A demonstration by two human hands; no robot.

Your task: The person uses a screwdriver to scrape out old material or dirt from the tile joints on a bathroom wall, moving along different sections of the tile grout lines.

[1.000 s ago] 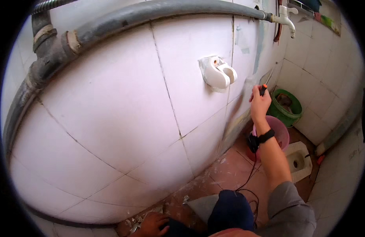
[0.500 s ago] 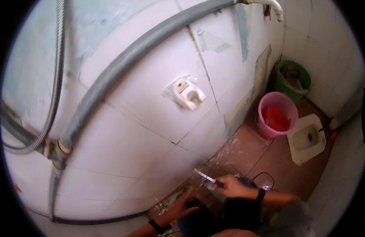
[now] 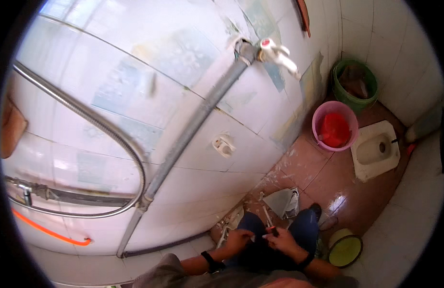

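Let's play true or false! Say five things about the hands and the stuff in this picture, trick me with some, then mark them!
1. The right hand holds a tool. True.
2. The green bucket has a bright red thing inside. False: the red thing is in the pink bucket.
3. The tap is mostly white. True.
4. The plain hose at lower left is blue. False: that hose is orange.
5. The left wrist wears a dark band. True.

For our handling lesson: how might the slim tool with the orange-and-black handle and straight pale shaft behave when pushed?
The tool is probably stiff: its shaft looks straight. Likely light: the right hand seems to hold it alone.
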